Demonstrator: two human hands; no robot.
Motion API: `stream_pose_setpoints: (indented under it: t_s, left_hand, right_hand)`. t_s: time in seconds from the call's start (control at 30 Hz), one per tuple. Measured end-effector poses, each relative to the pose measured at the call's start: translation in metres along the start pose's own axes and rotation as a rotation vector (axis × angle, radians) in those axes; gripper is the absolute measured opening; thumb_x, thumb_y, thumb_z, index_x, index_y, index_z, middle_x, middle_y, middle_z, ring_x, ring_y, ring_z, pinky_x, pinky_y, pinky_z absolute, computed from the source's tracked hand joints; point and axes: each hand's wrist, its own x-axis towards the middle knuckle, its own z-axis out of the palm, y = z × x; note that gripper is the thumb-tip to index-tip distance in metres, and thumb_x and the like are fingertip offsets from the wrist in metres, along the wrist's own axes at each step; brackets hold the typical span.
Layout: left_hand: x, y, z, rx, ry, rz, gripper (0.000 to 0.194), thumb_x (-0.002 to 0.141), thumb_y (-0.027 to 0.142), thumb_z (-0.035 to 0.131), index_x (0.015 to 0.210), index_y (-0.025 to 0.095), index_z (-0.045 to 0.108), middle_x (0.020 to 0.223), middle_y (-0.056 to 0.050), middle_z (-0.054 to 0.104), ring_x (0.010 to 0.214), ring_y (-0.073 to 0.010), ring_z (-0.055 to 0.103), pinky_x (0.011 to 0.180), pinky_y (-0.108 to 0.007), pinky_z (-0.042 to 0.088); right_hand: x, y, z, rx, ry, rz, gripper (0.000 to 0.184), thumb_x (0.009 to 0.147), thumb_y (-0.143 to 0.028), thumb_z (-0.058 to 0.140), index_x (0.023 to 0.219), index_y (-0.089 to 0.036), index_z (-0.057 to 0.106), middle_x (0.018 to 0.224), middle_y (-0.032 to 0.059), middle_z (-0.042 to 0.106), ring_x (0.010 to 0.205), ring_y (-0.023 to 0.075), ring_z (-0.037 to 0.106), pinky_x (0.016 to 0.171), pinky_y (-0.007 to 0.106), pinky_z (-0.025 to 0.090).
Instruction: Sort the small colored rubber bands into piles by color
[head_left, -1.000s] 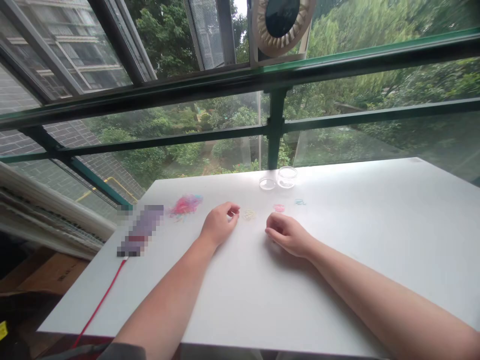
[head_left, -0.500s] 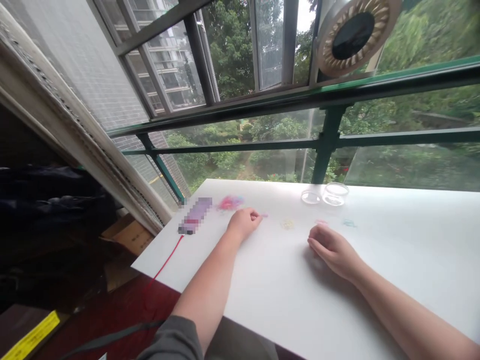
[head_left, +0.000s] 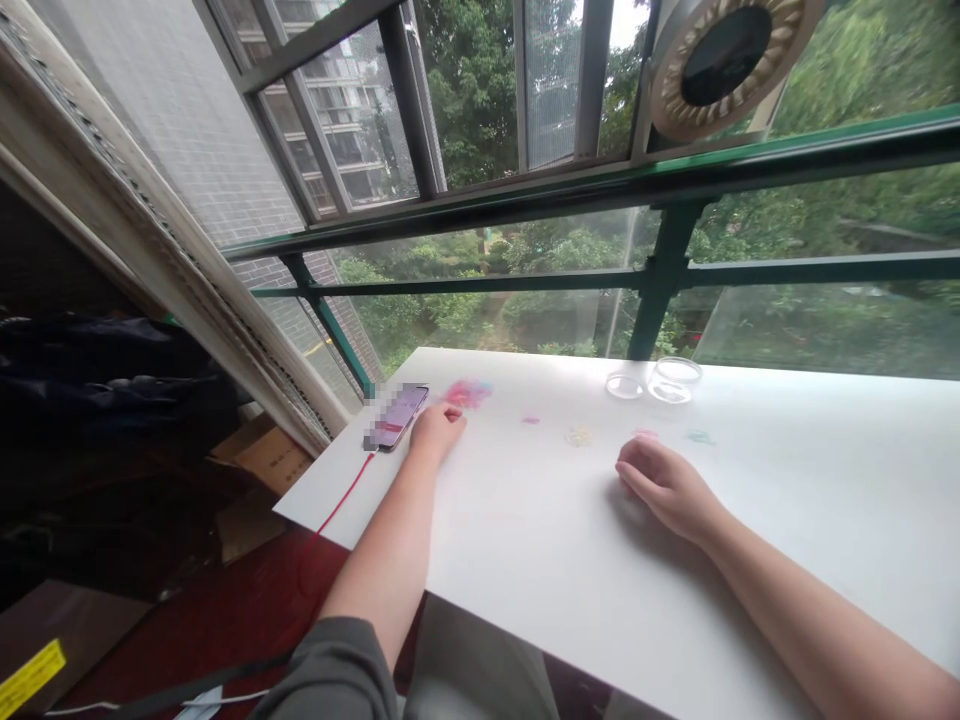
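Our left hand (head_left: pixel 439 430), curled, sits right of the phone (head_left: pixel 403 415), near the multicolored pile (head_left: pixel 466 392); we cannot tell whether its fingertips meet. Rightward on the tabletop (head_left: pixel 517 520) lie a purple piece (head_left: pixel 531 420), yellowish cluster (head_left: pixel 579 436), clear round dishes (head_left: pixel 673 384), and pink cluster (head_left: pixel 645 434) beside our loosely curled right hand (head_left: pixel 664 485), fingertip contact unclear, then a teal cluster (head_left: pixel 700 437).
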Motion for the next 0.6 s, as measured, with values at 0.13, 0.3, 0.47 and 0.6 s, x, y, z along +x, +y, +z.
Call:
stream_pose_setpoints:
  t_s: [0.13,0.3,0.47,0.6]
  left_hand:
    - [0.005,0.0,0.0,0.033,0.006,-0.008,0.02,0.07,0.03,0.061,0.087,0.022,0.068,0.087,-0.002,0.071,0.08,-0.0166,0.063,0.072,-0.024,0.047]
    - [0.009,-0.003,-0.003,0.092,0.006,-0.005,0.017,0.074,0.03,0.057,0.085,0.022,0.068,0.088,-0.003,0.071,0.081,-0.018,0.063,0.071,-0.025,0.046]
    - [0.011,-0.001,-0.001,0.152,0.013,0.008,0.019,0.079,0.028,0.051,0.085,0.019,0.066,0.095,-0.01,0.069,0.092,-0.0236,0.062,0.08,-0.031,0.045]
    - [0.013,0.001,-0.001,0.172,0.026,0.013,0.024,0.084,0.027,0.042,0.089,0.016,0.063,0.102,-0.016,0.067,0.1,-0.0269,0.059,0.086,-0.035,0.043]
  right_hand:
    - [0.0,-0.002,0.0,0.005,-0.002,0.006,0.009,0.083,-0.026,0.045,0.075,-0.022,0.045,0.061,-0.0016,0.055,0.059,0.015,0.051,0.063,0.032,0.042]
    - [-0.001,-0.006,-0.001,0.024,0.009,0.007,0.01,0.082,-0.026,0.046,0.073,-0.022,0.046,0.061,-0.0011,0.055,0.059,0.0153,0.051,0.064,0.032,0.043]
    - [0.001,-0.007,-0.001,0.063,0.002,0.003,0.008,0.081,-0.024,0.047,0.073,-0.022,0.046,0.059,-0.0008,0.054,0.057,0.0156,0.051,0.061,0.032,0.042]
    - [0.001,-0.009,0.0,0.099,0.006,0.012,0.008,0.08,-0.024,0.047,0.073,-0.021,0.045,0.059,-0.0016,0.052,0.055,0.0142,0.049,0.058,0.03,0.041]
